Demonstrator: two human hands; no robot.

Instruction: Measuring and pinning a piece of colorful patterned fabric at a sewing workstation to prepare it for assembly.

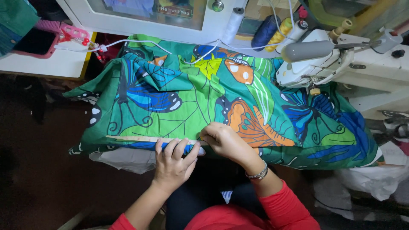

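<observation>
- From my feed, the left hand [174, 164] lies flat at about 6 o'clock, fingers spread and pressing down on a pale wooden ruler [145, 139] laid along the near edge of the cloth.
- The ruler runs from 9 o'clock toward the centre, its right end tucked under the fingers of both hands.
- The right hand [223, 142] sits just right of the left one, curled shut with its fingertips pinched at the ruler's end; I cannot tell whether it holds a marker or only the fabric.
- A beaded bracelet [258, 173] circles the right wrist; both sleeves are red.
- The butterfly-print fabric [191, 98], green with blue and orange wings, covers most of the middle of the view and drapes off the near edge.
- At 2 o'clock a white sewing machine [324, 59] rests on the cloth's far right part, pinning it there.
- At 12 to 1 o'clock stand thread spools [272, 32] in white, dark blue and yellow, just beyond the fabric.
- A white cable [128, 42] trails across the fabric's far edge at 11 o'clock.
- At 10 o'clock a phone in a pink case [36, 40] lies on a white tabletop [51, 64], well apart from the hands.
- White plastic bags [370, 179] sit at 4 o'clock, below the draped cloth.
</observation>
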